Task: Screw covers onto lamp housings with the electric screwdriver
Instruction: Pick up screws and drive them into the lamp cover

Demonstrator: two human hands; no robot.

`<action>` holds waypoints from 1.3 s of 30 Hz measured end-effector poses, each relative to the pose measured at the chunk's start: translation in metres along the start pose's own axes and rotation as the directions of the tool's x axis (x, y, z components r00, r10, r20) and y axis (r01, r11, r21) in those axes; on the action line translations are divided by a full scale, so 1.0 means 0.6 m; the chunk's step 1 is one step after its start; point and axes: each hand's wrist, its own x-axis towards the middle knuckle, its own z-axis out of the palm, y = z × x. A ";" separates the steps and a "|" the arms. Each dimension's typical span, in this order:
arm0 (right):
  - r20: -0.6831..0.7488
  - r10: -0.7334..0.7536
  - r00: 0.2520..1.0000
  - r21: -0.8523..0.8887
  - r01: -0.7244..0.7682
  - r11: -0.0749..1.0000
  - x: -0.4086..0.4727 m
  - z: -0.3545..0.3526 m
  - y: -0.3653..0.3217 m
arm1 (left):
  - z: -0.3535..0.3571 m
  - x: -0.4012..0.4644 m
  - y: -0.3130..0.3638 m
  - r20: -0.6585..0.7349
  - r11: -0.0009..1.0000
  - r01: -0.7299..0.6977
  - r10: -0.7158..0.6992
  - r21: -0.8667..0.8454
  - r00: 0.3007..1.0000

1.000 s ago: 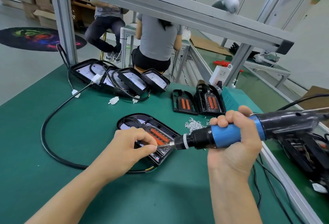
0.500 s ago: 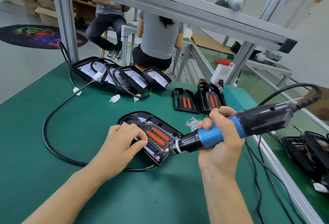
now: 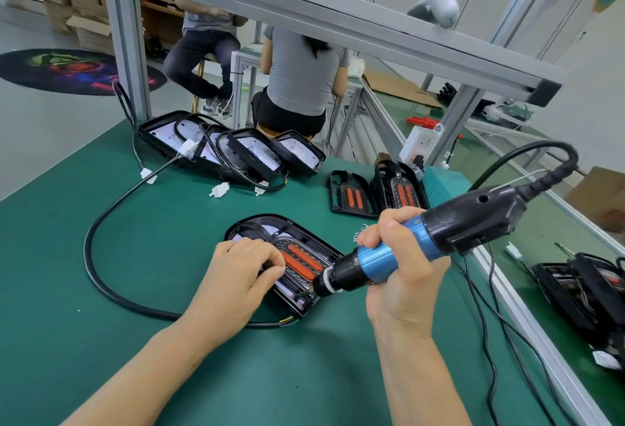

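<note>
Both hands busy: right hand (image 3: 402,276) grips screwdriver (image 3: 389,261), bit now lowered onto cover (image 3: 297,266) near edge; left hand (image 3: 236,276) presses cover. Driving likely begins.

Both forearms bare, no sleeves/gloves; hands (image 3: 236,276) bare.

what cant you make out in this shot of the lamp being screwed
Head view only:
- Screwdriver bit tip and any screw under it: too small, dark against the black oval lamp housing.
- Housing's left near part: covered by the left hand.
- Grip of the blue-and-black electric screwdriver: wrapped by the right hand.
- Small silver screws: mostly behind the right hand.
</note>
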 end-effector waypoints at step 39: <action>-0.320 0.298 0.899 -0.947 -0.291 -0.138 0.157 -0.296 0.030 | 0.182 0.180 0.155 0.391 0.679 -0.270 -0.028 0.683 0.920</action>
